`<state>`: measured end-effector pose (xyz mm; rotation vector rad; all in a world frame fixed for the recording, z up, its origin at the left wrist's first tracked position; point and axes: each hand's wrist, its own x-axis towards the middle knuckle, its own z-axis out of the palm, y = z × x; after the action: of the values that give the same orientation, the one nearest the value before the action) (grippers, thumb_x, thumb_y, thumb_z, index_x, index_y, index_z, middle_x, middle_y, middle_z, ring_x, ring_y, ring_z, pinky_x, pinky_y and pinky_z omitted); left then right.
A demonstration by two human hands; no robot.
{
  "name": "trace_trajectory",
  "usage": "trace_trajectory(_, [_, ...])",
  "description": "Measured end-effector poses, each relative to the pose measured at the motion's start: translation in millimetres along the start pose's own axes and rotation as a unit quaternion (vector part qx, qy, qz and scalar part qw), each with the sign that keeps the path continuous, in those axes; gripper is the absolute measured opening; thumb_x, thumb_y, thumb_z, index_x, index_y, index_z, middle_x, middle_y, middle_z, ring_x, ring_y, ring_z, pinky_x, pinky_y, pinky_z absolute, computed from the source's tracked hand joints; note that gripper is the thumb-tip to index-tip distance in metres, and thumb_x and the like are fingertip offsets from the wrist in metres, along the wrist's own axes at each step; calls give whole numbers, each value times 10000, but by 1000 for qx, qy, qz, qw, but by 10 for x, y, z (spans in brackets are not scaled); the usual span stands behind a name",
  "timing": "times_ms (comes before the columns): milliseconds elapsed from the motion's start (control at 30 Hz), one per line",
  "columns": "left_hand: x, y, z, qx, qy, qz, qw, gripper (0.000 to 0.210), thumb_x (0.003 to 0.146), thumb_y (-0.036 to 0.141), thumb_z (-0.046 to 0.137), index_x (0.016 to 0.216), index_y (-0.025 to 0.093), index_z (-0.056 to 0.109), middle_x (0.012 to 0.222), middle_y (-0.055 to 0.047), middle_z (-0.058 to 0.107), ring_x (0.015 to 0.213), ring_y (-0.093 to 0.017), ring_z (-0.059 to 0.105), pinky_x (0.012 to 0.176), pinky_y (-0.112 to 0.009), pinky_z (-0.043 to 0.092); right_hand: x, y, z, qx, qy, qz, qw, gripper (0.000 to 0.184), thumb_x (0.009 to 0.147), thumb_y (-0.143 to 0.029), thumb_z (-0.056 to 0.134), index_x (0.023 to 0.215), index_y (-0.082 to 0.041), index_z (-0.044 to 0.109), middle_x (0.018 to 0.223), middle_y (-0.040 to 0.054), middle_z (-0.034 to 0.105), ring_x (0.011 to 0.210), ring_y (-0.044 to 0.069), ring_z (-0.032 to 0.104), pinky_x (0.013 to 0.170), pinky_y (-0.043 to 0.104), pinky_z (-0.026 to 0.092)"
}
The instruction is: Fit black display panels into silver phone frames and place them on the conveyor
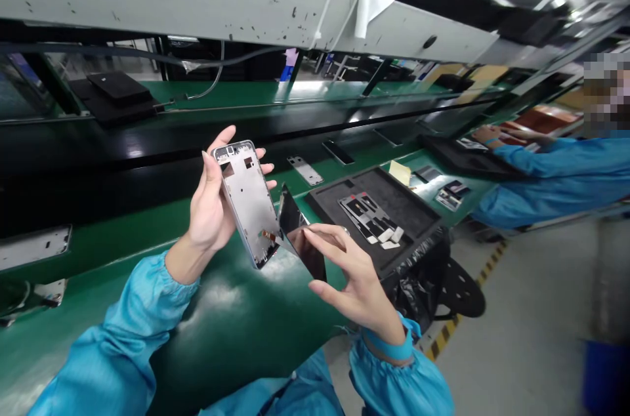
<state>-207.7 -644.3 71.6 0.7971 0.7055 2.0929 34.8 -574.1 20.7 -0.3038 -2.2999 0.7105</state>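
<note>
Head view, and centre frame has the action! The left hand (pixel 209 212) wraps a silver phone frame (pixel 243 189), thumb along its edge; the right hand (pixel 352 265) holds a dark glass panel (pixel 308 249) between thumb and fingers, just right of it. A brown ribbon cable (pixel 268 235) shows low on the frame; whether it's connected, I can't tell. These 2 parts stand angled, not closed flat together, so this pair looks unfinished. Right of centre, a black tray (pixel 411 216) bears several more pieces (pixel 365 211).
</note>
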Motion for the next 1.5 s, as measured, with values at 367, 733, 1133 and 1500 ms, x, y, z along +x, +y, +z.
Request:
trace_trajectory(367, [-52,23,14,3,-14,7,1000,579,1039,698,567,1499,347,560,1214,-48,803,1072,-232,805,946,-410,682,-29,-75,-95,-7,-19,2,1000,578,1013,-507,729,1559,-346,630,1390,137,672,1285,332,688,1071,518,625])
trace_trajectory(733, [-137,31,53,43,-87,16,995,585,954,664,734,1396,316,572,1228,-67,781,1060,-249,806,890,-390,684,9,-148,48,35,10,19,999,634,993,-599,722,1555,-318,637,1398,136,659,1287,329,668,1108,535,590])
trace_trajectory(1133, [-1,-106,-80,174,-133,56,974,453,881,548,867,1157,252,662,1104,-60,760,724,-129,730,612,-231,615,115,12,685,196,97,95,971,897,947,-773,663,1683,-303,458,1330,131,572,1054,240,689,921,411,657])
trace_trajectory(1500, [44,-83,-125,190,-91,57,976,437,918,538,836,1161,239,630,1184,-74,736,1036,-235,796,925,-372,652,425,192,937,192,116,63,972,755,947,-713,715,1566,-290,627,1325,148,576,1160,290,682,1017,491,641])
